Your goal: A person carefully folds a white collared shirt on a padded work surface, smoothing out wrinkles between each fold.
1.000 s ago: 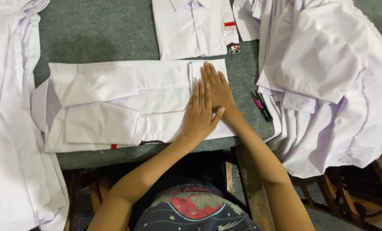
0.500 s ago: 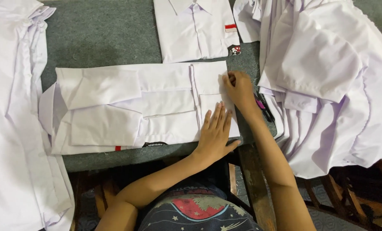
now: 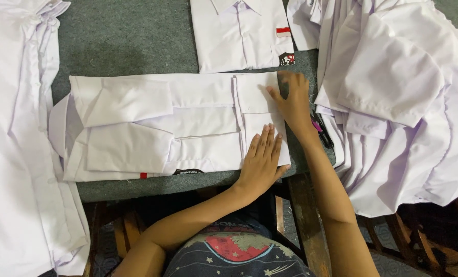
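Observation:
A white shirt (image 3: 152, 125) lies face down across the grey table (image 3: 126, 41), sleeves folded in over its back, collar end at the left. My left hand (image 3: 262, 159) rests flat, fingers apart, on the shirt's bottom end near the front table edge. My right hand (image 3: 293, 100) grips the far right corner of that same end, fingers curled on the hem.
A folded white shirt (image 3: 242, 33) with a red-and-white chest patch lies at the back. A heap of white shirts (image 3: 393, 97) fills the right side, and more white shirts (image 3: 18, 143) hang at the left. A dark pen (image 3: 322, 131) lies beside my right wrist.
Both hands lay together on the shirt's right end a second ago. They have spread apart: the right hand moved to the far corner, the left slid toward the front edge.

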